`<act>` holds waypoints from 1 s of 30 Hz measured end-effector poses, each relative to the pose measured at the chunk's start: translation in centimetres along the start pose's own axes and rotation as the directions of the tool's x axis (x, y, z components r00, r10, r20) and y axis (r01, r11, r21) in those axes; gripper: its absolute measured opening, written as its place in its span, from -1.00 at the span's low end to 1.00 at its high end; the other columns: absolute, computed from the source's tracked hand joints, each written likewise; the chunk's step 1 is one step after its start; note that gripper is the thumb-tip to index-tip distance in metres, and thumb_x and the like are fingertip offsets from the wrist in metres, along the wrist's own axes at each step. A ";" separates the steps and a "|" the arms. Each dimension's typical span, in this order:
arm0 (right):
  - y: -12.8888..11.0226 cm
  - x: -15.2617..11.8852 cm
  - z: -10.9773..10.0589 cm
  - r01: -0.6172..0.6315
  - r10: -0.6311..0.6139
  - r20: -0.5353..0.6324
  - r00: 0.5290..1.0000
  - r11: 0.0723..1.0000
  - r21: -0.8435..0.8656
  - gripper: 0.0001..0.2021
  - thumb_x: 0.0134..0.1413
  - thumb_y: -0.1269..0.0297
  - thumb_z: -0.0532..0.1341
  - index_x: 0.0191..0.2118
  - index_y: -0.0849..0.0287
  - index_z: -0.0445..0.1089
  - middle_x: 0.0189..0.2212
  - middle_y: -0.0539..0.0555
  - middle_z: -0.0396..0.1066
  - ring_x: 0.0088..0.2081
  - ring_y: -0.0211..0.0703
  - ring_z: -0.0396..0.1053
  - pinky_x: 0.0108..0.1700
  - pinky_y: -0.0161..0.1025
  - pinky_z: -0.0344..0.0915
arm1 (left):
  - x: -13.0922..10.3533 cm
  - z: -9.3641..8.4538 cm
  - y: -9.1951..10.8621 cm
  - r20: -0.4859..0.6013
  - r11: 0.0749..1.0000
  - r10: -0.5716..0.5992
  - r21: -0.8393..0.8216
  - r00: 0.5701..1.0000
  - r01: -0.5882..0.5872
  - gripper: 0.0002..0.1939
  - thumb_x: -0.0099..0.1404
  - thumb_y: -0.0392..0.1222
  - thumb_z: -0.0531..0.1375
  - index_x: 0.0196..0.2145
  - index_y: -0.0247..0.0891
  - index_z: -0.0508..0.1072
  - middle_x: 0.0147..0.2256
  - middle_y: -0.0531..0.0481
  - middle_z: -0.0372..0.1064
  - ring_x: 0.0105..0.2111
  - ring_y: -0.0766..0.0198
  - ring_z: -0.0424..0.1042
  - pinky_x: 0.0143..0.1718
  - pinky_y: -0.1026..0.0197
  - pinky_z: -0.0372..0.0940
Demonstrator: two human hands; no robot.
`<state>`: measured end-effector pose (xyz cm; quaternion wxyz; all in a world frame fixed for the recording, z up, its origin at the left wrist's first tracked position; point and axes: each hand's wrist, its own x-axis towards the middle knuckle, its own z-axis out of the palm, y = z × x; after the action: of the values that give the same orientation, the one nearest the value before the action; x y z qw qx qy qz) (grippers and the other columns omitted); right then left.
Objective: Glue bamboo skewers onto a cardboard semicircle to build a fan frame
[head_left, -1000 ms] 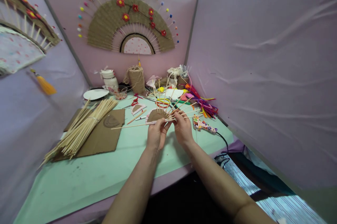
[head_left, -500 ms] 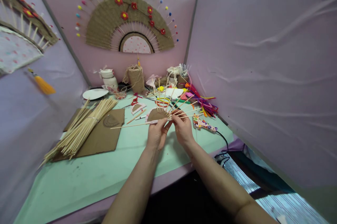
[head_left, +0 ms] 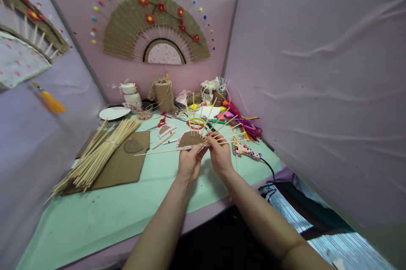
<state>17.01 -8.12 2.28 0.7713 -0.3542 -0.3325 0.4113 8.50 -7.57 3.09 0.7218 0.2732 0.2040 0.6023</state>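
Both hands hold a small half-round cardboard fan base [head_left: 189, 139] above the table. Thin wooden sticks [head_left: 213, 122] spread out from it like rays, and one long stick [head_left: 155, 152] points left along its straight edge. My left hand [head_left: 189, 162] pinches the lower edge near the middle. My right hand [head_left: 219, 153] grips the right end, its fingers closed around the bases of the right-hand sticks. Pinkish-white cloth shows along the rim of the cardboard. The fingertips behind the piece are partly hidden.
A bundle of sticks [head_left: 101, 151] lies on a cardboard sheet [head_left: 127, 172] at left. A glue gun [head_left: 245, 150] with a cord lies right. Behind are red scissors [head_left: 160, 123], pipe cleaners [head_left: 249, 124], a twine roll [head_left: 164, 95] and a white bottle [head_left: 130, 96]. A finished fan [head_left: 127, 35] hangs on the wall.
The fan base has tilted slightly in my hands, and its sticks have shifted a little to the right. Both hands keep their hold in nearly the same place.
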 end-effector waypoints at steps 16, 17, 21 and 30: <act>0.4 -0.2 0.2 0.007 -0.007 -0.032 0.999 1.000 0.005 -0.81 -0.18 0.24 0.39 -0.38 0.16 0.44 -0.43 -0.05 0.41 -0.35 -0.25 0.35 -0.17 -0.23 0.28 | -0.1 0.4 0.2 -0.047 0.998 0.007 -0.056 0.999 -0.010 -0.70 -0.09 -0.35 0.41 -0.34 -0.27 0.50 -0.39 0.08 0.52 -0.38 0.35 0.48 -0.21 0.23 0.40; 0.4 -0.2 0.3 0.003 -0.003 -0.034 0.999 1.000 0.009 -0.80 -0.18 0.23 0.39 -0.38 0.15 0.44 -0.42 -0.05 0.41 -0.35 -0.24 0.36 -0.17 -0.22 0.28 | -0.2 0.4 0.2 -0.047 0.998 0.008 -0.055 0.999 -0.011 -0.69 -0.10 -0.35 0.42 -0.34 -0.27 0.50 -0.39 0.08 0.52 -0.38 0.35 0.49 -0.21 0.23 0.40; 0.4 -0.1 0.5 -0.009 0.011 -0.058 0.998 0.999 0.032 -0.77 -0.17 0.18 0.37 -0.36 0.14 0.42 -0.40 -0.05 0.42 -0.36 -0.25 0.36 -0.17 -0.22 0.29 | -0.2 0.5 0.2 -0.036 0.999 0.012 -0.044 0.999 -0.013 -0.69 -0.10 -0.33 0.43 -0.35 -0.29 0.49 -0.39 0.06 0.53 -0.37 0.33 0.50 -0.22 0.23 0.41; 0.1 -0.1 1.2 -0.021 0.025 -0.099 0.995 0.999 0.046 -0.75 -0.23 0.19 0.40 -0.40 0.15 0.39 -0.42 -0.05 0.40 -0.36 -0.23 0.36 -0.17 -0.21 0.31 | -0.3 0.3 0.1 -0.052 0.998 0.010 -0.065 0.999 -0.014 -0.66 -0.06 -0.32 0.41 -0.26 -0.24 0.53 -0.30 0.05 0.55 -0.31 0.32 0.51 -0.20 0.25 0.40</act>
<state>15.96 -7.85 2.80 0.7899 -0.3604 -0.2802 0.4093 8.57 -7.86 3.39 0.7212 0.2348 0.2013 0.6198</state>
